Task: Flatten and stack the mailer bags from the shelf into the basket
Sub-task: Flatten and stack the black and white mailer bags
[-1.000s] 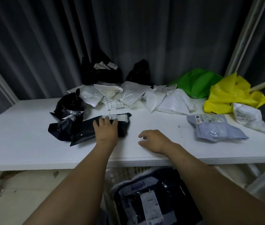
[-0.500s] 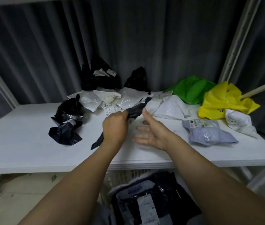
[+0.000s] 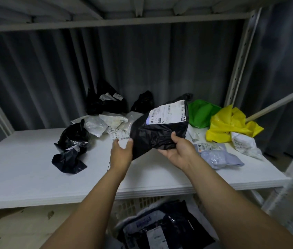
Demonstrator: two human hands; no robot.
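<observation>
Grey pleated sheeting backs a metal rack, and its white shelf (image 3: 25, 173) spreads across our view with loose mailers strewn over the far half: crumpled black bags (image 3: 72, 141) to the left, white mailers (image 3: 97, 124) at the back, a green bag (image 3: 201, 112) and a yellow bag (image 3: 228, 126) to the right, and a pale grey mailer (image 3: 219, 157) in front of them. Below the shelf's front lip, between our forearms, sits the basket (image 3: 129, 207) with flat dark bags in it. We hold the black mailer bag (image 3: 160, 135) clear of the shelf, its long axis slanting from a low corner on the left up to the labelled end at upper right. Our right hand (image 3: 178, 151) clamps its lower edge, thumb on the front face and fingers beneath, so it seems to carry the weight. Our left hand (image 3: 121, 153) touches the low left corner; whether it pinches the film we cannot tell. We judge the bag puffy and in need of smoothing before it goes down and toward us into the basket. Its white label (image 3: 169, 112) faces us.
</observation>
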